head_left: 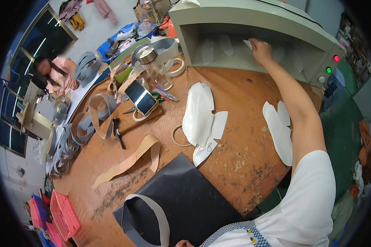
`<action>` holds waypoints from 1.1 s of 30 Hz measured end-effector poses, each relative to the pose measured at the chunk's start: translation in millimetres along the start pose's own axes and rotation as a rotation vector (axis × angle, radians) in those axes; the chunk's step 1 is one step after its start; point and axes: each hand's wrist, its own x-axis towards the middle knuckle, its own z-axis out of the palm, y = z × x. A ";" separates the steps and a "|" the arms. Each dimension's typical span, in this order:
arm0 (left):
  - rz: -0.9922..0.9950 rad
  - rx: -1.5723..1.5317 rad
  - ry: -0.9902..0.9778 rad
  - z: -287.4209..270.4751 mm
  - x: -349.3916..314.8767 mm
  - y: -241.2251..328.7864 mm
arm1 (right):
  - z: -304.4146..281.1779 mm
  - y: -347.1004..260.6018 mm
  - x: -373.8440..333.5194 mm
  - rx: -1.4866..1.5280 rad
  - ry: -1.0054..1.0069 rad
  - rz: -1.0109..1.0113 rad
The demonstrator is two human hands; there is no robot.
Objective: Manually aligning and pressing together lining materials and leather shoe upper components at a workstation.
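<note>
My right hand (pixel 261 52) reaches into the opening of a pale box-shaped machine (pixel 251 13). Its fingers pinch a thin white piece (pixel 248 44), whose outline is partly hidden by the hand. Several white sole-shaped pieces (pixel 226 45) lie on the machine's floor around it. Under my right forearm, more white sole-shaped pieces (pixel 278 133) rest on the table. To their left is a stack of white sole-shaped pieces (pixel 197 115), with a marked white piece (pixel 204 154) jutting from beneath. Only a bit of my left hand (pixel 184 243) shows at the lower edge, beside a black sheet (pixel 181 193); its fingers are mostly cut off.
A grey strap loop (pixel 164 222) lies on the black sheet. Leftward on the brown table (pixel 243 164) are a tan strip (pixel 132 158), a hammer (pixel 118 132), a phone (pixel 141 97), a glass jar (pixel 156 70) and grey strap coils (pixel 76 131). Another person (pixel 59 74) sits at far left.
</note>
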 end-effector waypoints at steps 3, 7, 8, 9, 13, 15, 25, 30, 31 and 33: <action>0.058 0.003 0.040 0.2 10.0 18.6 | -45.2 -13.5 -7.5 0.365 0.026 0.107; 0.176 -0.018 0.018 -1.4 18.2 26.2 | -137.7 -57.4 -37.4 1.080 -0.375 0.222; -0.053 -0.012 -0.088 -8.4 15.2 33.6 | -161.6 -78.5 -45.4 1.087 -0.392 0.209; 0.052 -0.069 -0.059 -9.4 22.2 33.8 | -186.9 -98.7 -53.0 1.110 -0.481 0.153; 0.062 -0.397 -0.121 -21.5 38.6 44.1 | -260.3 -164.6 -89.4 1.104 -0.762 0.031; 0.031 -0.648 -0.225 -32.3 46.1 50.8 | -281.8 -199.2 -109.3 1.162 -0.858 -0.068; 0.277 -0.679 0.056 -77.8 74.5 83.0 | -350.6 -337.0 -254.3 1.063 -0.819 -1.024; 0.077 -0.686 0.066 -77.0 47.7 66.9 | -352.7 -353.7 -313.7 1.155 -0.274 -0.521; -0.025 -0.735 0.108 -77.9 43.2 65.2 | -353.9 -332.9 -324.1 1.363 -0.458 -0.475; -0.094 -0.838 0.142 -77.6 41.3 64.1 | -348.3 -314.6 -342.4 1.739 -1.113 -0.406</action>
